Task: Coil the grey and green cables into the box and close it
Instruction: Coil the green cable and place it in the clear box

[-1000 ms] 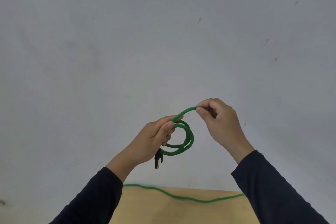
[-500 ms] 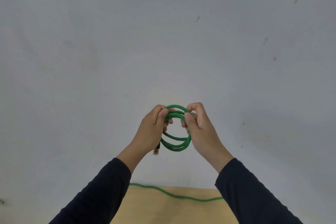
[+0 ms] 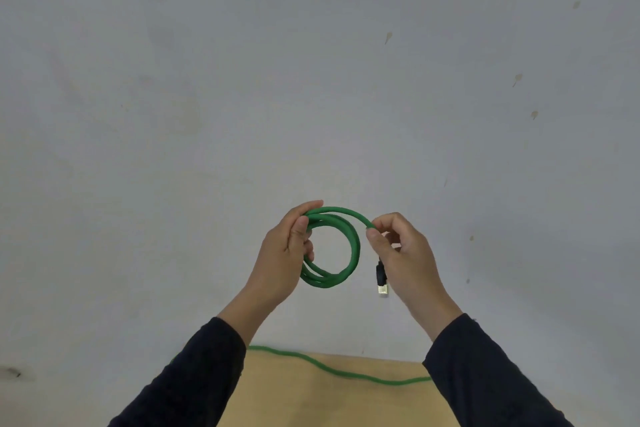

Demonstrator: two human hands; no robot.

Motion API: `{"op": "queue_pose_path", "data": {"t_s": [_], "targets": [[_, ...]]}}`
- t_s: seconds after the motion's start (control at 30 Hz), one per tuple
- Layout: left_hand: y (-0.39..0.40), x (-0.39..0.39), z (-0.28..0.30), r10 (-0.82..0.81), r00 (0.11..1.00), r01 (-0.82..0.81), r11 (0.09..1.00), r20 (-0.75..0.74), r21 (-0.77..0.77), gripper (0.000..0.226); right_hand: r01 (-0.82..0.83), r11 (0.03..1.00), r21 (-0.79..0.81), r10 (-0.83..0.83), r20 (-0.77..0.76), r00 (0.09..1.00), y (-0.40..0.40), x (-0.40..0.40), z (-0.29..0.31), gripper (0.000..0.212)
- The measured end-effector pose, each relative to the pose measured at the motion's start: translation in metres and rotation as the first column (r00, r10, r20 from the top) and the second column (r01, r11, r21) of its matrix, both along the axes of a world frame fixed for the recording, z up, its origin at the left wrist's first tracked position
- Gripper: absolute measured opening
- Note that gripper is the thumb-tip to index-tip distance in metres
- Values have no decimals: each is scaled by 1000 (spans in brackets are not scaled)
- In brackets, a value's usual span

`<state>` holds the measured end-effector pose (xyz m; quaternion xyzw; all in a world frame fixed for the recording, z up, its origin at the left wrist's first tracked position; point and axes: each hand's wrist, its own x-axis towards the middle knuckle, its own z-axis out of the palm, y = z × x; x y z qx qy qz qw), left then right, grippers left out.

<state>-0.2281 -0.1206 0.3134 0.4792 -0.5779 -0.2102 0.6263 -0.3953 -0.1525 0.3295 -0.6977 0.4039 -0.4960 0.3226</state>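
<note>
Gripping round coil of smooth green cable (image 3: 348,236): left hand (image 3: 282,253); right hand (image 3: 403,253) pinches strand.

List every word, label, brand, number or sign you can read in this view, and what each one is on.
None: no readable text anywhere in the view.
The green cable, coiled in the left hand, is plain.
The black plug below the right hand shows no legible marking.
The wall and wooden surface carry only stains, no writing.
</note>
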Motion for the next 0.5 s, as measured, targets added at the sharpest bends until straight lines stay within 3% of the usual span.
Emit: {"op": "queue_pose_path", "data": {"t_s": [0.13,0.3,0.4,0.5], "targets": [[3,10,-3,-57,997,55,998,59,30,34,55,997,-59,-58,-59,997,-8,-12,14,11],[4,1,2,-166,986,165,986,21,38,36,112,994,-10,-110,119,987,-13,-7,13,8],[0,-3,2,-137,990,136,990,28,29,35,23,989,144,-55,221,974,-12,0,4,8],[-7,-2,0,-51,999,51,998,0,20,33,-180,938,295,84,310,947,-6,4,-1,9]]}}
